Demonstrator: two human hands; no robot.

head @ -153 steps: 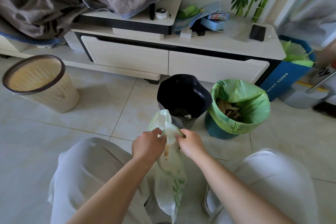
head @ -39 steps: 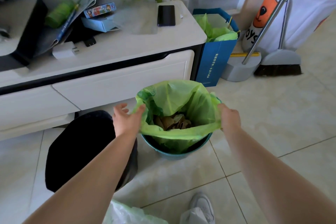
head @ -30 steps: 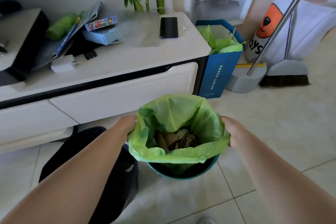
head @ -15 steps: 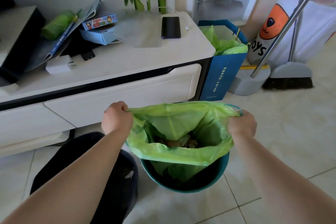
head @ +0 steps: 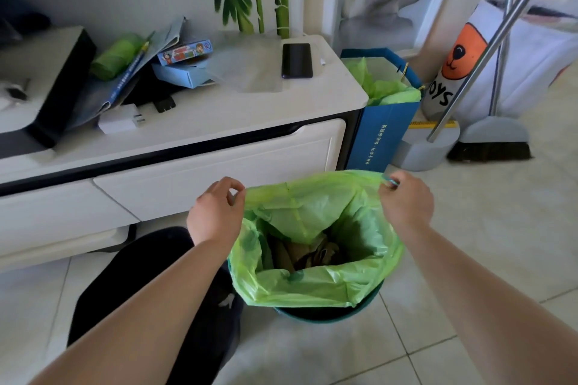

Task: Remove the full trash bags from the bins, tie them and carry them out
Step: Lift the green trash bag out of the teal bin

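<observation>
A green trash bag (head: 312,284) with brown scraps inside sits partly lifted out of a teal bin (head: 328,312) on the tiled floor. My left hand (head: 215,212) pinches the bag's rim on its left side. My right hand (head: 406,200) grips the rim on its right side. The far edge of the bag is stretched taut between the two hands, above the bin. The near edge hangs loose over the bin's rim.
A black bin (head: 150,306) stands just left of the teal one, under my left forearm. Behind is a white TV cabinet (head: 187,166) with clutter and a phone (head: 297,59). A blue paper bag (head: 381,134), dustpan (head: 425,150) and broom (head: 491,147) stand at the right.
Five seconds ago my hands were tying a pale bag by my knees. Since then they took the green bag's rim, peeled it off the teal bin and pulled it up and apart.
</observation>
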